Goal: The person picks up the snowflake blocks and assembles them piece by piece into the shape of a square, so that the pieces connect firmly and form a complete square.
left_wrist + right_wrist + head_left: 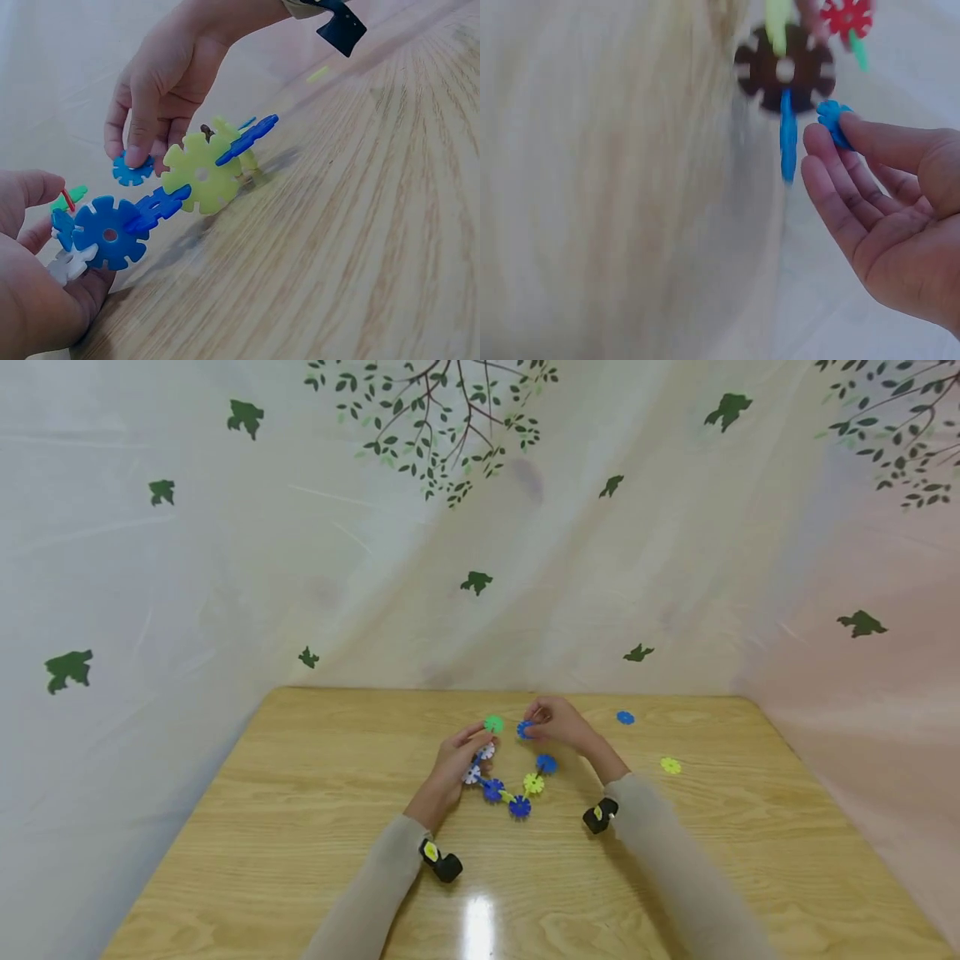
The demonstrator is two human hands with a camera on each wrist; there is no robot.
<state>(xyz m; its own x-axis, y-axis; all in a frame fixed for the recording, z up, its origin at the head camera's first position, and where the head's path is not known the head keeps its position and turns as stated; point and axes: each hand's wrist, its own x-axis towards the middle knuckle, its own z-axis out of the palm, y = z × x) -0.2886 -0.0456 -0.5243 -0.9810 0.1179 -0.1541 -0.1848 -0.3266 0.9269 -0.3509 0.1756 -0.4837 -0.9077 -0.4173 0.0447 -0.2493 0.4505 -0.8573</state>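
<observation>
A curved chain of interlocking notched plastic discs hangs from my left hand (452, 763), which grips its left end near white discs (472, 774). At the far tip of that end is a green disc (494, 724), with a red disc (847, 16) behind it in the right wrist view. Along the chain follow dark blue discs (520, 807), a yellow disc (201, 174) and a brown disc (785, 69); a blue disc (547, 764) forms the right end. My right hand (561, 724) pinches a separate blue disc (133, 170) between thumb and fingers, close to the green one.
On the wooden table (315, 860), a loose blue disc (626, 717) and a loose yellow disc (671, 766) lie to the right. A pale curtain (420, 635) printed with leaves and birds hangs behind the table and along its sides.
</observation>
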